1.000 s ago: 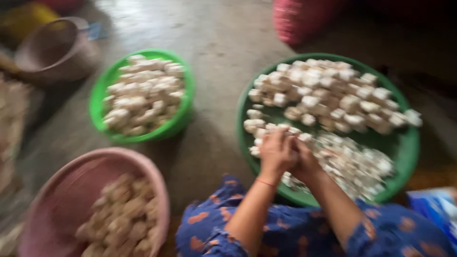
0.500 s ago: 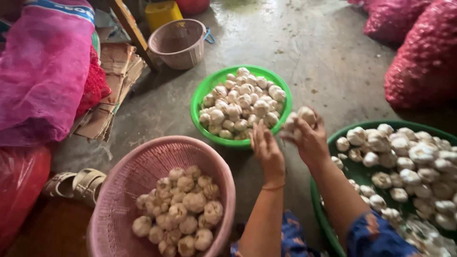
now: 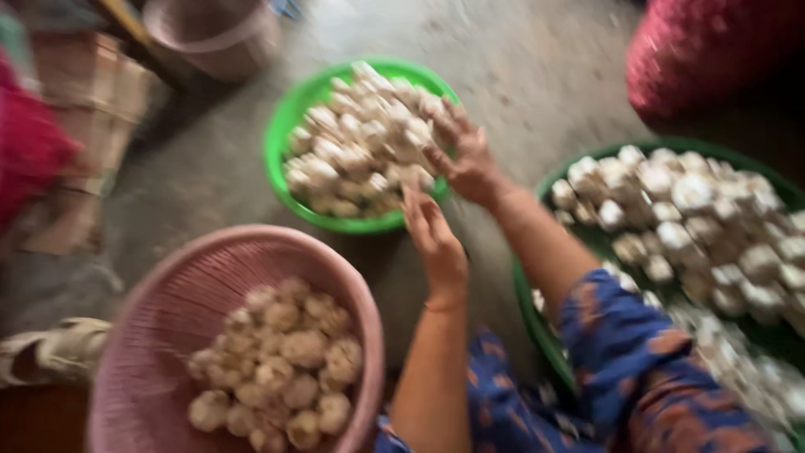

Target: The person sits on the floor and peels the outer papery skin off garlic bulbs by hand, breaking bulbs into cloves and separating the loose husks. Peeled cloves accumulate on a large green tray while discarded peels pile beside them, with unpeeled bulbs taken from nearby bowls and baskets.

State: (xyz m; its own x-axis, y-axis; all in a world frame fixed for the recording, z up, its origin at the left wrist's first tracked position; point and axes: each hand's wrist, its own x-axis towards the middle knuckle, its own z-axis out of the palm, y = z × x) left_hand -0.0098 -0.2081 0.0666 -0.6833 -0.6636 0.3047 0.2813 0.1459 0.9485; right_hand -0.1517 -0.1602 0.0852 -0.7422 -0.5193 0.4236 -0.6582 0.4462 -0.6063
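The view is blurred. A small green bowl [image 3: 277,143] heaped with white garlic bulbs [image 3: 360,138] stands on the concrete floor. My right hand [image 3: 465,159] lies at its right rim, fingers spread against the garlic pile, with nothing seen in its grasp. My left hand [image 3: 436,239] hovers at the bowl's near rim, fingers stretched and holding nothing. A pink basket [image 3: 168,310] with browner garlic bulbs [image 3: 281,361] sits near left. At right, a large green basin [image 3: 713,149] holds many garlic bulbs [image 3: 696,218].
A pinkish bucket [image 3: 214,33] stands at the top. A red mesh sack [image 3: 713,59] lies at top right. Stacked cardboard [image 3: 80,92] and a red sack [image 3: 25,143] are on the left, and a sandal [image 3: 50,352] at lower left. My blue patterned clothing [image 3: 637,369] fills the bottom.
Both hands moved from the large basin over to the small green bowl. The right hand held a garlic bulb half a second ago; now its fingers are spread on the pile.
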